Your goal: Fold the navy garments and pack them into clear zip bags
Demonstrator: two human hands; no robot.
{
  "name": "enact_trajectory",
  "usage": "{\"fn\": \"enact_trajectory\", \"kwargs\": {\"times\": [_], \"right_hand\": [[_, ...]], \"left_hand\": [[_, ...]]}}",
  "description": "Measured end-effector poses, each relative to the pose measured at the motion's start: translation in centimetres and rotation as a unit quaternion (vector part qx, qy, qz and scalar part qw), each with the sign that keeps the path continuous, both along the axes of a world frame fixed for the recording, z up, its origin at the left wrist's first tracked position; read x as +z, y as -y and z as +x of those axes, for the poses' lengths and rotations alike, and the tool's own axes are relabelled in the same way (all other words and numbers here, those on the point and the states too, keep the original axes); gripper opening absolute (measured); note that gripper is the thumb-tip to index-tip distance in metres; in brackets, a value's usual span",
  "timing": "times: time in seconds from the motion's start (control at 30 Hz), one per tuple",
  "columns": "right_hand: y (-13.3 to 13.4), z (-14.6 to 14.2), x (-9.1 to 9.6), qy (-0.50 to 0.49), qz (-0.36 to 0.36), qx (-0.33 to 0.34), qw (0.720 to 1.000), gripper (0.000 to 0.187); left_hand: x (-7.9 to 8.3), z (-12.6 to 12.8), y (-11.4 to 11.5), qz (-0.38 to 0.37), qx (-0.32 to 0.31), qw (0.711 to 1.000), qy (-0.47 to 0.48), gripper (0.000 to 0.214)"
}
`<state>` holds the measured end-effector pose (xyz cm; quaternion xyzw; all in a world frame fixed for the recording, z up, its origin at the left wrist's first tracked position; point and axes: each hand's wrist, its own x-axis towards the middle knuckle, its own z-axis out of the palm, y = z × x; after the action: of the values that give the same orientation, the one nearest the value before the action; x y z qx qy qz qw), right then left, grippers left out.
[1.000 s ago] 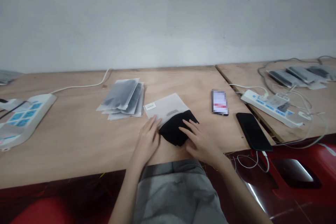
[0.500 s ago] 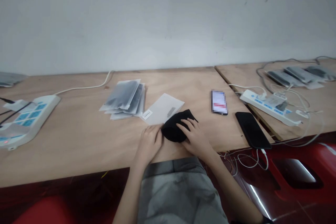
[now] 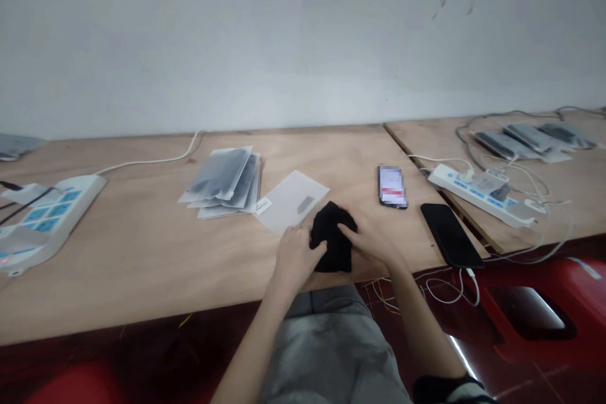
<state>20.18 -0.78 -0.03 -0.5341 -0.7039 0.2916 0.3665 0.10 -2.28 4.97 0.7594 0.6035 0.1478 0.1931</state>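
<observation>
A folded black cloth [image 3: 334,241] lies near the front edge of the wooden table [image 3: 142,246]. My left hand [image 3: 296,259] grips its left side with curled fingers. My right hand [image 3: 374,241] presses on its right side, fingers bent over the fabric. Just behind the cloth lies an empty frosted plastic pouch [image 3: 291,202] with a small white label, apart from both hands.
A stack of filled frosted pouches [image 3: 222,180] lies left of the empty one. A lit phone [image 3: 392,187] and a dark phone [image 3: 449,235] sit to the right, with a white power strip [image 3: 478,192] and cables beyond. Another power strip [image 3: 45,218] is at far left.
The black cloth has come fully out of the frosted pouch and moved toward the table's front edge. Both hands shifted right and closed on it; the pouch stays behind.
</observation>
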Motion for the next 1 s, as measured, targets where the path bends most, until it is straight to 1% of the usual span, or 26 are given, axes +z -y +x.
{"fn": "enact_trajectory", "kwargs": {"times": [0.1, 0.17, 0.23, 0.3, 0.37, 0.43, 0.47, 0.53, 0.57, 0.63, 0.67, 0.73, 0.8, 0.9, 1.0], "right_hand": [[0.2, 0.0, -0.8, -0.027, -0.016, -0.003, 1.0, 0.046], [0.3, -0.1, -1.2, -0.047, -0.019, -0.007, 0.999, 0.045], [0.4, -0.2, -1.3, -0.069, -0.02, -0.012, 0.997, 0.044], [0.3, -0.3, -1.2, -0.093, -0.025, -0.023, 0.995, 0.043], [0.2, -0.2, -0.8, -0.133, -0.042, -0.039, 0.99, 0.049], [0.1, 0.4, -0.2, -0.196, -0.064, -0.038, 0.978, 0.06], [0.0, 0.8, 0.2, -0.23, -0.078, -0.024, 0.97, 0.066], [0.0, 2.0, 0.7, -0.295, -0.115, 0.035, 0.948, 0.074], [0.1, 2.6, 0.9, -0.319, -0.138, 0.076, 0.934, 0.077], [0.5, 3.4, 1.1, -0.345, -0.174, 0.149, 0.91, 0.08], [0.8, 3.6, 1.2, -0.347, -0.18, 0.171, 0.904, 0.08], [1.4, 3.5, 1.3, -0.335, -0.181, 0.171, 0.909, 0.072], [2.0, 2.8, 1.7, -0.32, -0.183, 0.138, 0.919, 0.063], [2.5, 1.2, 2.7, -0.297, -0.188, 0.096, 0.931, 0.059], [2.6, 0.1, 3.4, -0.252, -0.177, 0.074, 0.948, 0.058]], "left_hand": [[0.1, 0.7, 0.4, -0.012, 0.019, 1.0, -0.003, 0.017], [-0.1, 1.0, 0.4, -0.008, 0.02, 0.999, 0.024, 0.022], [-0.5, 1.1, 0.3, -0.02, 0.016, 0.997, 0.077, 0.02], [-0.8, 1.1, 0.0, -0.047, 0.015, 0.988, 0.147, 0.016], [-0.8, 0.8, -0.3, -0.073, 0.01, 0.971, 0.228, 0.017], [-0.4, 0.2, -0.6, -0.097, -0.022, 0.946, 0.309, 0.017], [0.0, -0.2, -0.7, -0.11, -0.051, 0.931, 0.343, 0.017], [1.0, -1.1, -1.0, -0.138, -0.114, 0.906, 0.383, 0.018], [1.6, -1.5, -1.1, -0.153, -0.14, 0.897, 0.39, 0.02], [2.5, -2.2, -1.3, -0.175, -0.167, 0.888, 0.392, 0.023], [2.8, -2.5, -1.3, -0.183, -0.169, 0.886, 0.391, 0.024], [3.1, -2.8, -1.3, -0.193, -0.153, 0.888, 0.389, 0.025], [2.9, -3.0, -1.2, -0.188, -0.123, 0.897, 0.381, 0.024], [2.3, -3.1, -1.0, -0.172, -0.091, 0.915, 0.354, 0.021], [2.0, -3.3, -1.0, -0.161, -0.116, 0.925, 0.325, 0.017]]}}
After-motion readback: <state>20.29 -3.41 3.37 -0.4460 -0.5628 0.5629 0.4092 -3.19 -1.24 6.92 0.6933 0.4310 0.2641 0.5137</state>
